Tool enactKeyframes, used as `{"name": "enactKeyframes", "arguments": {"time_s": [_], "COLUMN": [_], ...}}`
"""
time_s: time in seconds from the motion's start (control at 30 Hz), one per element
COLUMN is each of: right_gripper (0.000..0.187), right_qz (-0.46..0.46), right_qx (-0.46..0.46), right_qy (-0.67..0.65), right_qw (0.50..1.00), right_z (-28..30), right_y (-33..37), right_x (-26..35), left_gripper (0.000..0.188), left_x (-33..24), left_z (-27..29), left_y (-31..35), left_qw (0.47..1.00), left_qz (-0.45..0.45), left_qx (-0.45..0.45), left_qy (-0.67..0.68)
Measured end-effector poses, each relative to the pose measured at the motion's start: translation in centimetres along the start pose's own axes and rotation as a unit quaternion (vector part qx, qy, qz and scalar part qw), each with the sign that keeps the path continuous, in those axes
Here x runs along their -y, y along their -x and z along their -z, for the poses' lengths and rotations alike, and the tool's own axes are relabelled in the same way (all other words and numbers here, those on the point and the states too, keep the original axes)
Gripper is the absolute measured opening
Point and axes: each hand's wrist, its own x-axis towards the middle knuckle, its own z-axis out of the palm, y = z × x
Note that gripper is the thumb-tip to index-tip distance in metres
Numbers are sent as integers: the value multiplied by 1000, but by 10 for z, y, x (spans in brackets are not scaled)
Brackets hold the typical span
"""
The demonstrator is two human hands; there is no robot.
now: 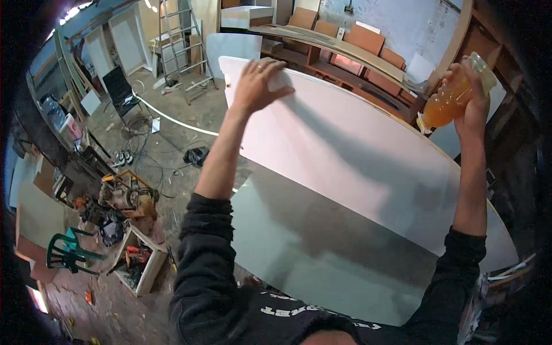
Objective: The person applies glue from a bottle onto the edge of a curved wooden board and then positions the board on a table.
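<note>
A long white panel (pixel 322 121) stands on edge across the middle, its upper edge curving down to the right. My left hand (pixel 257 85) is at the panel's upper left edge, fingers closed around a small whitish piece (pixel 279 82) whose kind I cannot make out. At the right, my right hand (pixel 475 106) grips a clear plastic bottle (pixel 441 108) of orange-amber liquid. The bottle is tilted upside down, its narrow pale tip at the panel's upper edge. In front of me lies a grey-green board (pixel 322 253), with shadows falling across it.
Behind the panel is a wooden shelf unit (pixel 345 49) with boards on it. A stepladder (pixel 184 52), a black chair (pixel 121 89) and cables lie to the left. Nearer are a yellow-framed machine (pixel 126 192), a tool box (pixel 144 270) and a green plastic chair (pixel 69 250).
</note>
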Motion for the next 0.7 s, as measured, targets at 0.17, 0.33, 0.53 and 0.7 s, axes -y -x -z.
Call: {"name": "enactKeyframes", "arguments": {"time_s": [0.17, 0.33, 0.53, 0.7], "right_gripper": [53, 49, 36, 33], "right_qz": [-22, -54, -74, -120], "right_qx": [-14, 11, 54, 57], "right_qy": [-9, -48, -57, -162], "right_qw": [1000, 997, 994, 978], "right_z": [-12, -62, -206, -357], "right_y": [-8, -30, -65, -104], "right_x": [-8, -25, -70, -126], "left_gripper": [84, 108, 97, 59], "left_x": [64, 116, 146, 140], "left_z": [30, 16, -47, -78], "left_y": [-6, 10, 48, 65], "left_qw": [995, 989, 836, 799], "left_qz": [82, 130, 282, 311], "left_qx": [44, -51, -124, -157], "left_qy": [-37, 40, 454, 490]}}
